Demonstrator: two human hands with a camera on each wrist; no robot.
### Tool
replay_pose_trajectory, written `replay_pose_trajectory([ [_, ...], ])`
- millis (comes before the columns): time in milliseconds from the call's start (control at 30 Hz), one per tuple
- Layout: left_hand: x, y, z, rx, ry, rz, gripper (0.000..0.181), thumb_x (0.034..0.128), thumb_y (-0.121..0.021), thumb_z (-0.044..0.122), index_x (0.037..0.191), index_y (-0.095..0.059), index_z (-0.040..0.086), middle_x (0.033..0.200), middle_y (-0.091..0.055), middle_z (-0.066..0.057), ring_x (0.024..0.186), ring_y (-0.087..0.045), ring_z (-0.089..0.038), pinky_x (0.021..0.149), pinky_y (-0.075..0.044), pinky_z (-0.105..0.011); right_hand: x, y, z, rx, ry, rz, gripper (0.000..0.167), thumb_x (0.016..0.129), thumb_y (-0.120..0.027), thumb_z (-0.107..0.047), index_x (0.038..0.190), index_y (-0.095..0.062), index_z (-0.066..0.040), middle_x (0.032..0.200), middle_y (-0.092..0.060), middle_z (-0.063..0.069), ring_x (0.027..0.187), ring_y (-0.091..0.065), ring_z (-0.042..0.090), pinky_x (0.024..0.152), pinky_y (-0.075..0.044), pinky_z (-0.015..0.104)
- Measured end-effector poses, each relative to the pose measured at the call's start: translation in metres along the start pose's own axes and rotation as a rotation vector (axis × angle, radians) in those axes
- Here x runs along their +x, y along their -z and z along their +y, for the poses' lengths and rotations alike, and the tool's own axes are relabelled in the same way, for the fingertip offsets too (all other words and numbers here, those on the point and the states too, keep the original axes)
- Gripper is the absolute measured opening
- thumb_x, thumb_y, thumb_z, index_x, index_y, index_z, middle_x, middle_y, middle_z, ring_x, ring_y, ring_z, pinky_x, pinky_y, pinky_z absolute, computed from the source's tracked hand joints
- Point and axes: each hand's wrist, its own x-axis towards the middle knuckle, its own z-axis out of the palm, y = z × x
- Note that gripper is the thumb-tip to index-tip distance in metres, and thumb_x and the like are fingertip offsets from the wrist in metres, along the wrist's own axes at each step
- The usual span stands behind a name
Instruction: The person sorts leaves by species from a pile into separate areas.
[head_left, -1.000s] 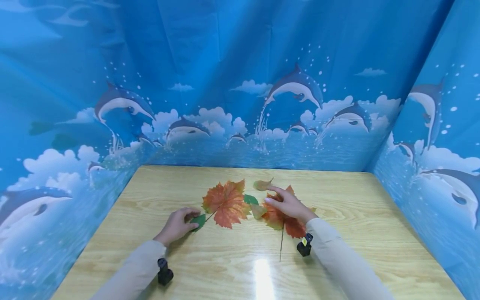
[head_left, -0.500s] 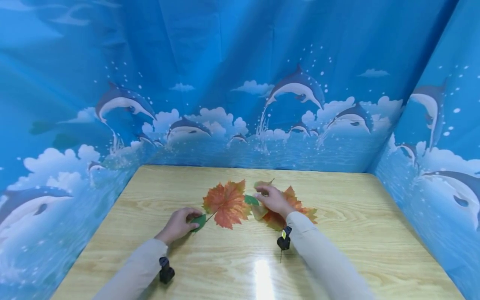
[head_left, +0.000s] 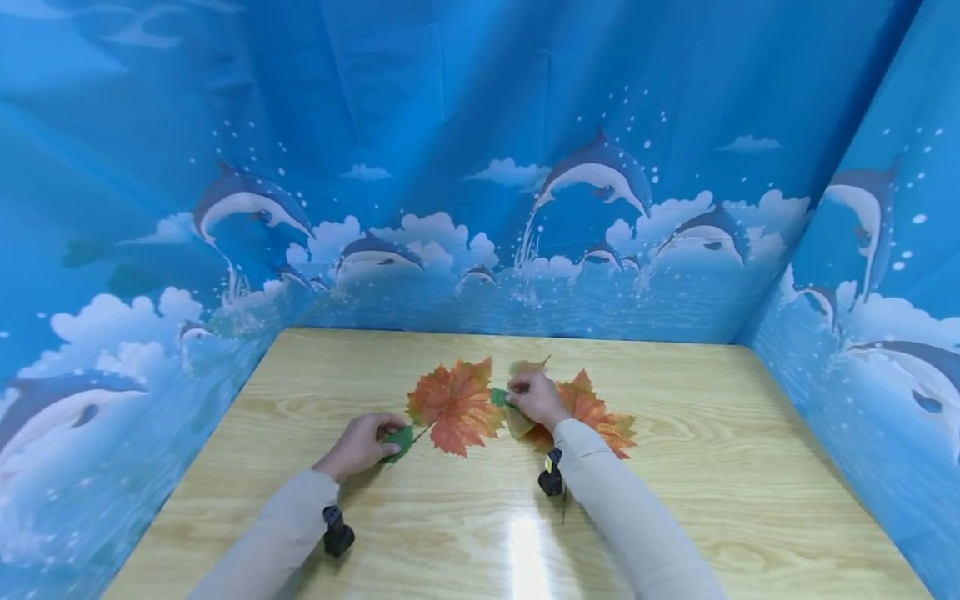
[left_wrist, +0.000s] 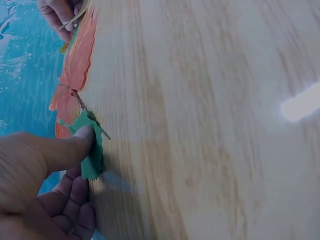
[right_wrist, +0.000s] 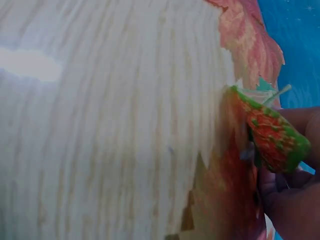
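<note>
A first green leaf point(head_left: 399, 443) is held at the left of the group, pinched between the thumb and curled fingers of the left hand point(head_left: 358, 447); in the left wrist view, the thumb is pressed flat upon its face. A second green leaf point(head_left: 498, 397) is located at the fingertips of the right hand point(head_left: 536, 398), by whose thumb and forefinger its right end is pinched. Between the two hands, a large orange-red leaf point(head_left: 453, 408) is spread flat, its stem directed toward the first green leaf. A pale leaf point(head_left: 522, 367) is seen just beyond the right hand, and a yellowish leaf point(head_left: 517, 423) just below it. By the right hand and forearm, a further red leaf point(head_left: 596, 412) is partly covered. In the right wrist view, a mottled leaf point(right_wrist: 275, 135), red with green edges, is shown before the fingers, which are partly hidden by it. All these are set over a wood-grained desk point(head_left: 712, 425). On each sleeved wrist a small black camera point(head_left: 338, 533) is worn. The desk is bordered by a blue backdrop point(head_left: 480, 100), printed with dolphins and clouds.
</note>
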Motion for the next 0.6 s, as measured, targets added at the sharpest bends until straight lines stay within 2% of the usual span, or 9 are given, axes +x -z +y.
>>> replay_pose_trajectory([
  [233, 0.0005, 0.0014, 0.0022, 0.002, 0.018, -0.001, 0.03, 0.0784, -0.074, -0.001, 0.107, -0.066, 0.0, 0.094, -0.065, -0.005, 0.09, -0.06, -0.019, 0.083, -0.05, -0.04, -0.0009, -0.0032, -0.0036, -0.063, -0.044, 0.004, 0.025, 0.087, -0.07, -0.009, 0.111, -0.069, -0.003, 0.101, -0.065, 0.01, 0.094, -0.061, 0.025, 0.079, -0.052, 0.039],
  [467, 0.0003, 0.0015, 0.0021, 0.029, -0.001, 0.02, 0.026, 0.0765, -0.076, -0.001, 0.1, -0.065, 0.002, 0.091, -0.063, -0.004, 0.088, -0.058, -0.019, 0.081, -0.048, -0.04, 0.0004, -0.0065, -0.0045, -0.076, -0.039, 0.02, 0.009, 0.085, -0.071, -0.007, 0.094, -0.071, -0.005, 0.088, -0.065, 0.007, 0.078, -0.06, 0.019, 0.067, -0.051, 0.034],
  [600, 0.0007, 0.0018, 0.0018, 0.03, -0.008, 0.02, 0.026, 0.0772, -0.076, 0.0, 0.1, -0.064, 0.003, 0.092, -0.062, -0.004, 0.088, -0.057, -0.019, 0.08, -0.047, -0.039, 0.0003, -0.007, -0.0072, -0.09, -0.033, 0.006, 0.017, 0.086, -0.071, -0.009, 0.102, -0.07, -0.003, 0.098, -0.067, 0.011, 0.088, -0.062, 0.025, 0.074, -0.052, 0.038],
])
